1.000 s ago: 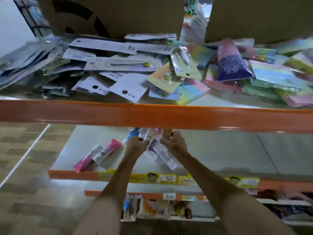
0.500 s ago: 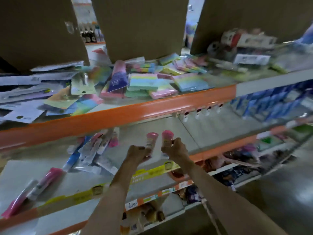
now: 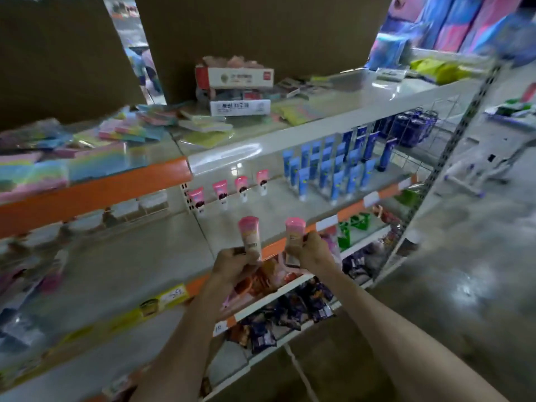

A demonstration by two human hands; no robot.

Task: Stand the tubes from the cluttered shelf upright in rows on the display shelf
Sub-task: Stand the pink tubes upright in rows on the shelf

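Note:
My left hand grips a pink-topped tube held upright. My right hand grips a second pink-topped tube, also upright. Both tubes hover in front of the display shelf, near its orange front edge. Several pink tubes stand in a row at the back left of that shelf. Several blue tubes stand in rows further right. The cluttered shelf with loose tubes lies blurred at the far left.
The shelf above holds pastel sticky-note packs and a red-and-white box. Lower shelves carry dark snack packets. A wire rack with dark blue items hangs at the right. Grey floor spreads to the right.
My view has swung right from the cluttered shelf to the display shelf. Both hands, each holding a pink tube lifted from the pile, have moved right with it.

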